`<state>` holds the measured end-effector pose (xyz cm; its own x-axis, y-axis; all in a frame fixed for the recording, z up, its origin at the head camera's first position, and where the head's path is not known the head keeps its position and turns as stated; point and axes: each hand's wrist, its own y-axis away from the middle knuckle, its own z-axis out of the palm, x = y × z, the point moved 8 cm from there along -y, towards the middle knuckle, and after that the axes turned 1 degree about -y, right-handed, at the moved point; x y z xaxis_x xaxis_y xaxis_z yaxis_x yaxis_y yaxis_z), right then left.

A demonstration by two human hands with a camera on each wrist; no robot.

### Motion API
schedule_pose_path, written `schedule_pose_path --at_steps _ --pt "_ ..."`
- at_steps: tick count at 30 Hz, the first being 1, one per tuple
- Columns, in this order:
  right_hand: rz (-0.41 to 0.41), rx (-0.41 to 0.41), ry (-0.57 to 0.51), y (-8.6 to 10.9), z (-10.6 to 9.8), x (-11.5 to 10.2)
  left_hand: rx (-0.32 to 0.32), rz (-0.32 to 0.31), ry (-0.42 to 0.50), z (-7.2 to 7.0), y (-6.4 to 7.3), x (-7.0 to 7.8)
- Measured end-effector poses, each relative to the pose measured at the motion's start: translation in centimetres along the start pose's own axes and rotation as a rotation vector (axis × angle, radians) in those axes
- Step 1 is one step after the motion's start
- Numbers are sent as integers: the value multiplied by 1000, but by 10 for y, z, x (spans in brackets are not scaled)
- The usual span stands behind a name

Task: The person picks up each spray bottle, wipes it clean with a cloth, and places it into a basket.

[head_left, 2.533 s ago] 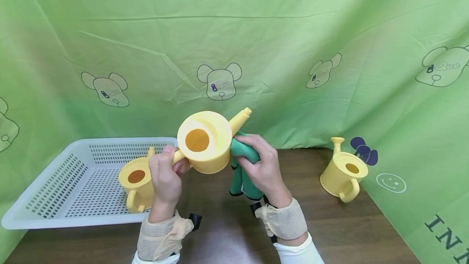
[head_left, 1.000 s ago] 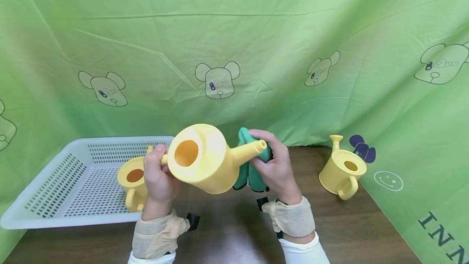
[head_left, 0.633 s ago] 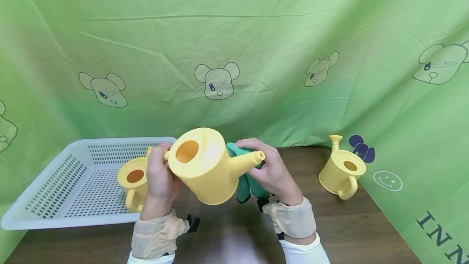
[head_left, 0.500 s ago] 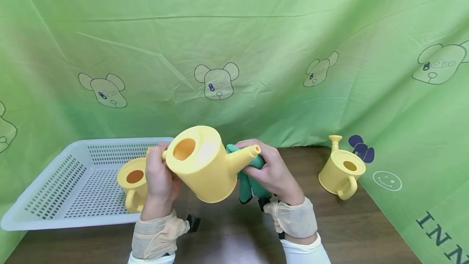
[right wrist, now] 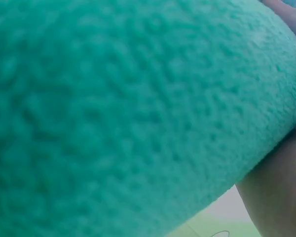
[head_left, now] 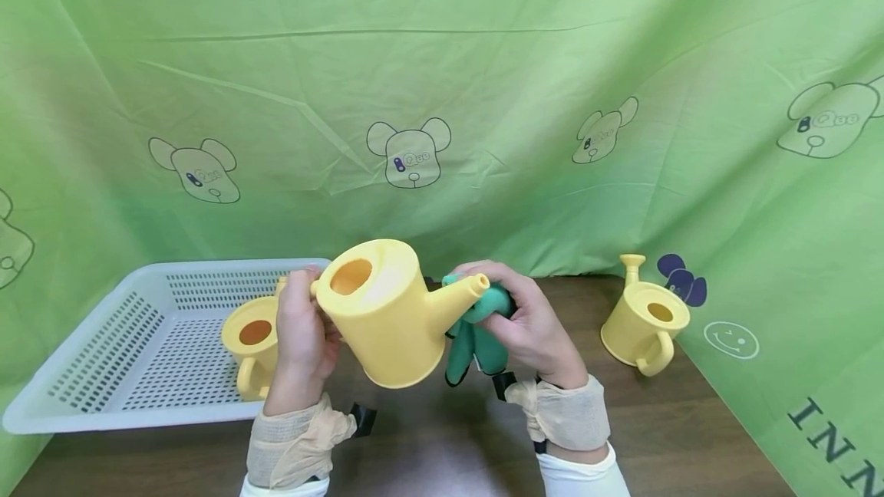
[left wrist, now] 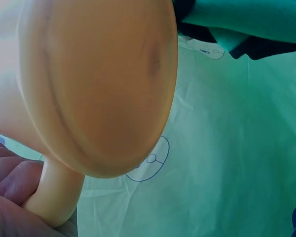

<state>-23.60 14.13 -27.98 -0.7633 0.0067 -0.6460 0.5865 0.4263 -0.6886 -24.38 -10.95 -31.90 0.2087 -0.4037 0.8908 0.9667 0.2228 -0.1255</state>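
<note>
My left hand (head_left: 304, 332) grips the handle of a yellow watering can (head_left: 394, 328) and holds it above the table, its spout toward the right. In the left wrist view the can's round base (left wrist: 103, 98) fills much of the picture, with a dark smudge near its edge. Bunched in my right hand (head_left: 535, 320) is a green cloth (head_left: 489, 347) with dark edging, close behind the spout. Its fuzzy surface (right wrist: 138, 108) covers most of the right wrist view. Part of the cloth is hidden by the spout.
A white perforated plastic basket (head_left: 138, 420) stands on the left with another yellow watering can (head_left: 235, 318) in it, partly behind my left hand. On the right of the brown wooden table (head_left: 442, 459) stands a third yellow watering can (head_left: 628, 328). A green printed curtain (head_left: 442, 60) hangs around the table.
Since the first frame the can has come lower and turned, its spout now angled toward me. My right hand has moved right and down with the cloth, which was against the can's side.
</note>
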Motion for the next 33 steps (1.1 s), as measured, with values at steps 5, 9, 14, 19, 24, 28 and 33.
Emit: schedule_pose_path --at_steps 5,9,14,19,24,28,33 --pt "-107 21 -79 2 -8 -7 -25 -9 -26 3 0 0" --pt "-171 -30 -193 4 -9 -11 -80 -14 -59 8 1 0" --pt "-205 -113 -285 5 -6 -14 -120 -4 -96 14 3 -1" --pt "-208 -178 -330 6 1 -13 -134 0 -84 18 4 -4" --pt "-191 -200 -305 5 7 -8 -100 27 -59 18 4 -3" --pt "-161 -150 -222 3 7 -5 -57 31 -39 15 3 -3" --pt "-102 -100 -131 0 8 0 -18 39 20 12 3 -2"
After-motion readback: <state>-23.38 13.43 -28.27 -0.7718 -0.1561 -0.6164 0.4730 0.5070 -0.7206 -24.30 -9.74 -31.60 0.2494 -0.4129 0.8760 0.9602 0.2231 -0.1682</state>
